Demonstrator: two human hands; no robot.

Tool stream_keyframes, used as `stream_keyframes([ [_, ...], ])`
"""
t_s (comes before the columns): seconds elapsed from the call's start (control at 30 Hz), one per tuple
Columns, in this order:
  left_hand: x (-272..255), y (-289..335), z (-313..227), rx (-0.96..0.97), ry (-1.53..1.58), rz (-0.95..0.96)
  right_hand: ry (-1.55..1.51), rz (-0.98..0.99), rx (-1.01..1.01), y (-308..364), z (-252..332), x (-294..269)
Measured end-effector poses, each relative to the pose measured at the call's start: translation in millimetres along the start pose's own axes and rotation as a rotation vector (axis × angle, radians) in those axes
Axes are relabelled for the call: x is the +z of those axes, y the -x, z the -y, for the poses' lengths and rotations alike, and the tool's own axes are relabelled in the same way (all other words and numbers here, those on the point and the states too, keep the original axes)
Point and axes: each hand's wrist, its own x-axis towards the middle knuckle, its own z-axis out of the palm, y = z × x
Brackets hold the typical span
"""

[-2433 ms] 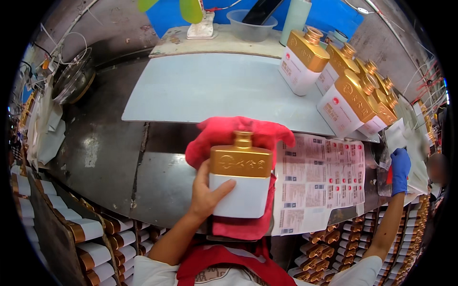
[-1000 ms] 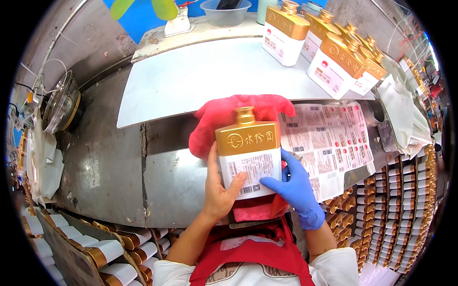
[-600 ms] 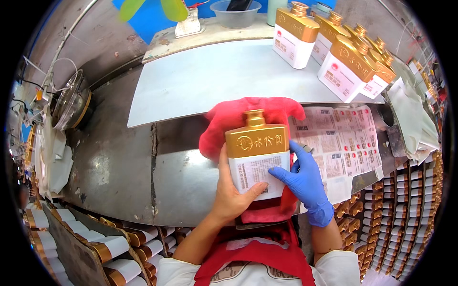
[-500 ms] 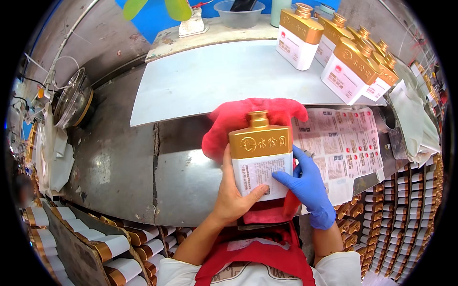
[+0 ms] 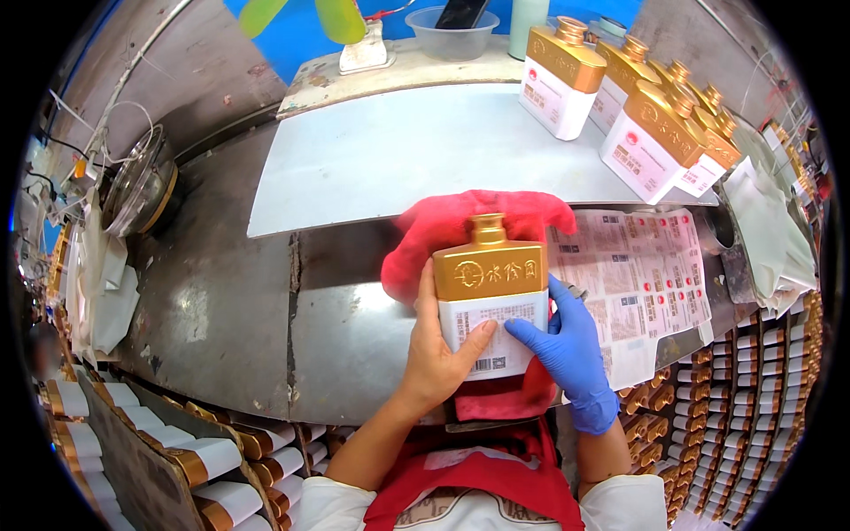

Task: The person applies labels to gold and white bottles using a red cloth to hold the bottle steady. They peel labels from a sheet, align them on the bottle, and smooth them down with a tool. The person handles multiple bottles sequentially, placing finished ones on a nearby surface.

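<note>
A flat bottle (image 5: 490, 310) with a gold shoulder and neck and a white lower body stands upright between my two hands. My bare left hand (image 5: 440, 348) grips its left side, the thumb lying across the printed white face. On the other side my right hand (image 5: 567, 341), in a blue glove, is closed round the edge with its thumb on the same face. Behind the bottle a red cloth (image 5: 416, 239) lies bunched, and part of it shows below too. A sheet of printed labels (image 5: 633, 274) rests on the metal table to the right.
Several similar bottles (image 5: 651, 146) stand at the far right on a pale board (image 5: 372, 150). Behind it are a plastic bowl (image 5: 452, 37) and a small green-bladed fan (image 5: 365, 53). Racks of bottles (image 5: 744, 398) fill the lower right, with more bottles (image 5: 212, 456) lower left.
The thumbs have shifted a little on the white face, the left one moving up. The whole view has moved slightly; both hands keep hold of the bottle.
</note>
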Motion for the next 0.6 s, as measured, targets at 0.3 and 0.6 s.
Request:
stream_keyframes([
  [0.3,3,-2,-2,-0.020,-0.057,-0.024,0.017,-0.057,0.042,1,-2,-1],
  [0.6,2,-1,-12,-0.031,-0.116,0.015,0.134,-0.072,-0.043,3,0,0],
])
